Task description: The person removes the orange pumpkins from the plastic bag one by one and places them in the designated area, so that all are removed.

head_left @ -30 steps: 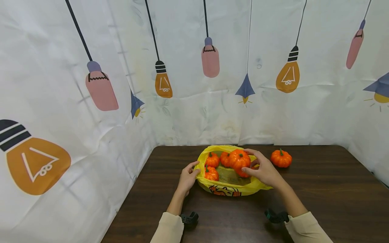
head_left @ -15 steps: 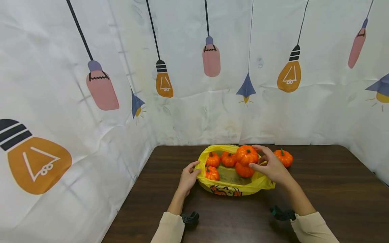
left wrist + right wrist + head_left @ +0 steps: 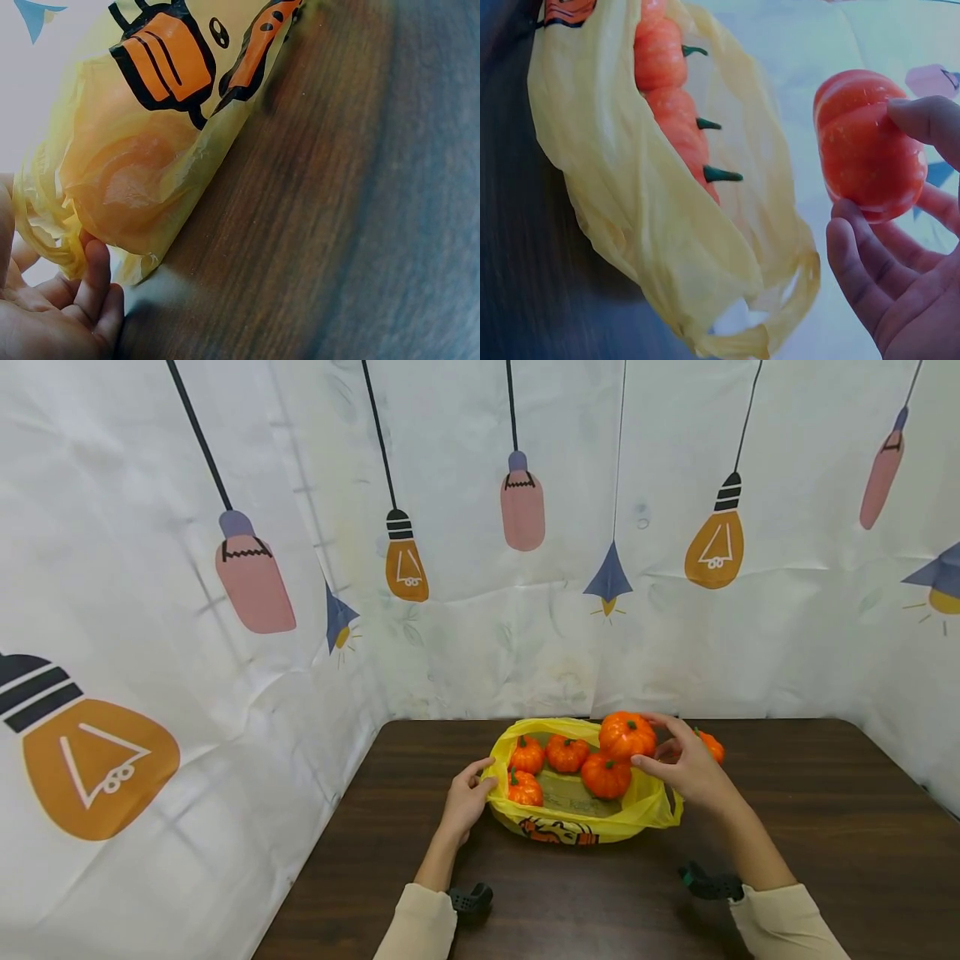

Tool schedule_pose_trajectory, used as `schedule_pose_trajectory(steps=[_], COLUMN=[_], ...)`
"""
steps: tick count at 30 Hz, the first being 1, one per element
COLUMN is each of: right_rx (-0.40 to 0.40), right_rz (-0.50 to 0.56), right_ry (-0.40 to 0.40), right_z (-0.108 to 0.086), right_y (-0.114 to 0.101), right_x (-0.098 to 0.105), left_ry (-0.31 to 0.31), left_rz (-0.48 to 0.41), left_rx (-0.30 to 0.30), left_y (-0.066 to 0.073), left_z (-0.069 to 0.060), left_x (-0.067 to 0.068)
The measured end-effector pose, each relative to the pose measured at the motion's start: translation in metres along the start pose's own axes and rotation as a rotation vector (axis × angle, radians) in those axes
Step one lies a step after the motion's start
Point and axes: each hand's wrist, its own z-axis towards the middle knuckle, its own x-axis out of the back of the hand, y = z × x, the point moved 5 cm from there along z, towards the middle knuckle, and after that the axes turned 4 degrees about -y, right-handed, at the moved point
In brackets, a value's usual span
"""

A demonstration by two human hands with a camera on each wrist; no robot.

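A yellow plastic bag (image 3: 558,829) with an orange-and-black print lies open-mouthed on the table, several small orange pumpkins (image 3: 566,753) inside it. My left hand (image 3: 462,802) pinches the bag's left edge; in the left wrist view my left hand (image 3: 56,315) has its fingers at the gathered handle. Above the bag's right side, my right hand (image 3: 693,768) grips another pumpkin (image 3: 626,737) between thumb and fingers. In the right wrist view this held pumpkin (image 3: 870,150) is apart from the bag, and green stems of the bagged ones show through the opening.
Behind my right hand, one more pumpkin (image 3: 711,746) stands on the dark wooden table (image 3: 825,827), partly hidden. A white curtain (image 3: 480,643) printed with lamps hangs close along the table's back and left edges. Black bands (image 3: 471,900) are on both wrists.
My right hand has lifted its pumpkin up and to the right, from over the bag's middle to over its right edge. The left hand stays on the bag.
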Motion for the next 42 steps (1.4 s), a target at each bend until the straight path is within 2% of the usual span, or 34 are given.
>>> schedule_pose_trajectory(steps=[6,16,30,42], right_rx=[-0.049,-0.051,-0.159,-0.258], right_rz=[-0.025,-0.031,-0.068,-0.015], right_ry=[0.037,0.095,0.213,0.286], right_z=[-0.002,-0.008,-0.027,-0.042], right_y=[0.007,0.02,0.049,0.08], right_x=[0.013,0.037,0.077,0.099], left_ry=[0.0,0.003,-0.012,-0.007], left_rz=[-0.002,-0.002,0.002,-0.012], left_rx=[-0.003,-0.002,0.001,0.021], left_y=[-0.002,0.0,-0.001,-0.004], left_z=[0.001,0.0,0.0,0.001], left_x=[0.0,0.004,0.002,0.0])
